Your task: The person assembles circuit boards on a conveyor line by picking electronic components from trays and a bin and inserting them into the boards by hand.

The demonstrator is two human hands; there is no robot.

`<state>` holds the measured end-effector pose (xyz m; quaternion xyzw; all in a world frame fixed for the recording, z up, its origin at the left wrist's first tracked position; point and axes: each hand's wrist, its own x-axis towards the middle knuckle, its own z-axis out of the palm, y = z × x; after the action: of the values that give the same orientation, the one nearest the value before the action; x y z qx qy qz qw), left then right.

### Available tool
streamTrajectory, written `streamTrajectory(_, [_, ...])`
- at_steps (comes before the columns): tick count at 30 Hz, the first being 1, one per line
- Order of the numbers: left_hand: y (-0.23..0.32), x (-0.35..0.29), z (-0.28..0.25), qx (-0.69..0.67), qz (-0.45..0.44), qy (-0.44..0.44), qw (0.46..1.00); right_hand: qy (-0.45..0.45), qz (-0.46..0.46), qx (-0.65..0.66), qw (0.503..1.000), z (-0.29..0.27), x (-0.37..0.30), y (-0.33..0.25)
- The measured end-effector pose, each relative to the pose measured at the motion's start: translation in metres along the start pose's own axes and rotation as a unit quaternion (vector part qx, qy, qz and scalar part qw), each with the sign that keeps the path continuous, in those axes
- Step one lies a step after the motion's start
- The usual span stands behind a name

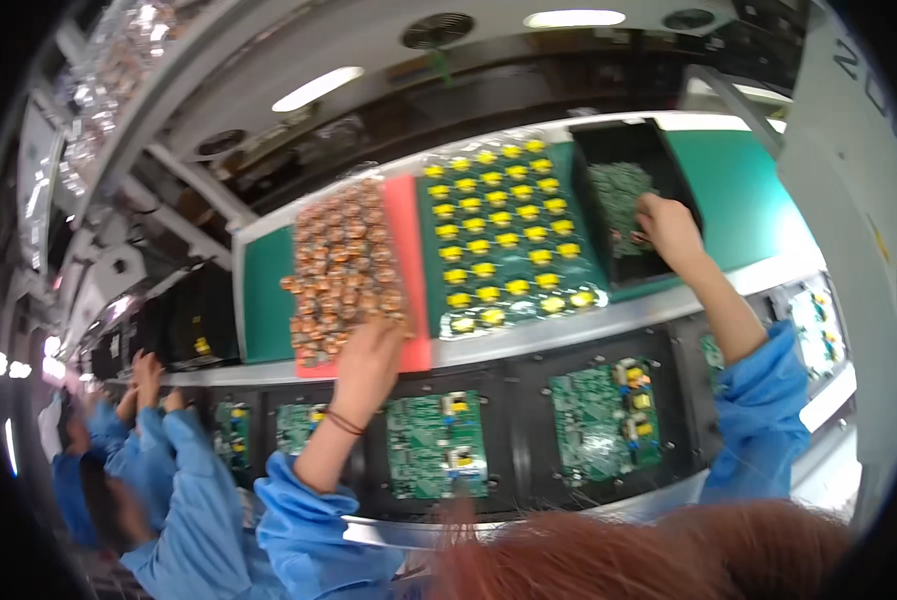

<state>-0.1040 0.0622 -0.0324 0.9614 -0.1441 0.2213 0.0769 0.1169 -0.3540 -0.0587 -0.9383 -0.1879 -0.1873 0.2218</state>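
Observation:
My left hand [369, 358] reaches to the near right part of a pile of copper-wound coils [344, 265] on a red sheet [406, 225]. Its fingers are drawn together at the coils, and whatever is between the tips is hidden. Over a black bin [601, 145] at the right, my right hand [672, 232] has its fingers curled in a pinch above many small greenish parts [624, 195]. What that pinch holds is too small to make out. Between the hands lies a clear tray [524, 310] with rows of yellow-topped components [509, 240].
In front of me runs a line of black carriers [517, 420] bearing green circuit boards [409, 435], [584, 425], partly filled with parts. The green-topped shelf [744, 190] has a pale raised edge. Co-workers in blue sleeves [204, 490] work close at my left. A grey post stands at right.

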Motion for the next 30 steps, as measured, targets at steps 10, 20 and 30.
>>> streamTrajectory(10, [-0.002,-0.001,0.002,0.071,-0.014,-0.006,0.997,-0.158,0.029,0.193,0.968,-0.083,-0.162,-0.071])
streamTrajectory(20, [0.003,0.010,0.005,0.093,-0.017,-0.082,0.992,-0.235,0.184,0.265,0.917,-0.079,-0.238,-0.057])
streamTrajectory(30, [0.027,0.015,-0.021,0.016,-0.095,-0.054,0.994,-0.230,0.171,0.242,0.927,-0.076,-0.245,-0.051])
